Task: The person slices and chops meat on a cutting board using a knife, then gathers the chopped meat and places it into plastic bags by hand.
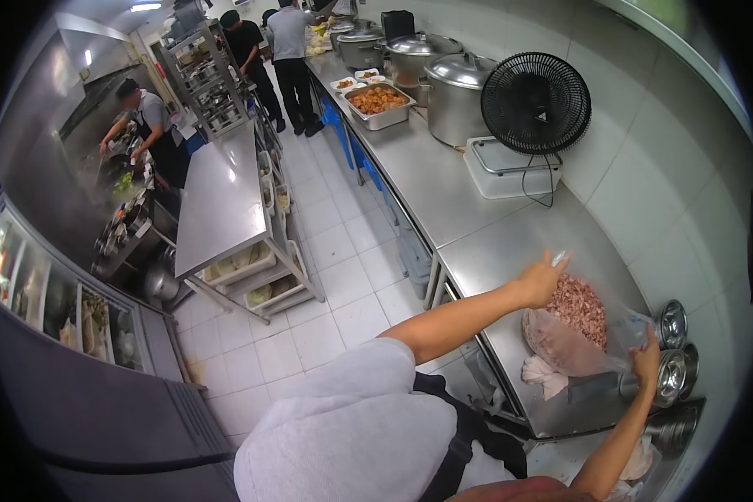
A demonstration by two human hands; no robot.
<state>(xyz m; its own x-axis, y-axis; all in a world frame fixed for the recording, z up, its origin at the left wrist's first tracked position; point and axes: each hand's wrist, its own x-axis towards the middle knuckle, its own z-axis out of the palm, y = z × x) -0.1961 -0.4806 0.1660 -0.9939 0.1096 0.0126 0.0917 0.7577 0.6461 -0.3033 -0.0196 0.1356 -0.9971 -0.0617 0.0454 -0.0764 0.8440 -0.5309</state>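
Note:
A clear plastic bag (556,343) lies on the steel counter, with a mass of chopped pinkish meat (579,311) in and under it. My left hand (544,280) is at the bag's far edge, fingers closed on a bit of plastic, with one finger raised. On the near right side, my right hand (645,356) grips the bag's other edge. A crumpled pale cloth (545,376) lies on the counter just below the bag. The container under the meat, if any, is hidden.
Beyond the bag stand a black fan (536,103), a white scale (510,167), large pots (460,92) and a tray of orange food (380,100). Metal bowls (671,376) sit at right. Left are a steel table (222,201) and a co-worker (155,125); others stand farther back.

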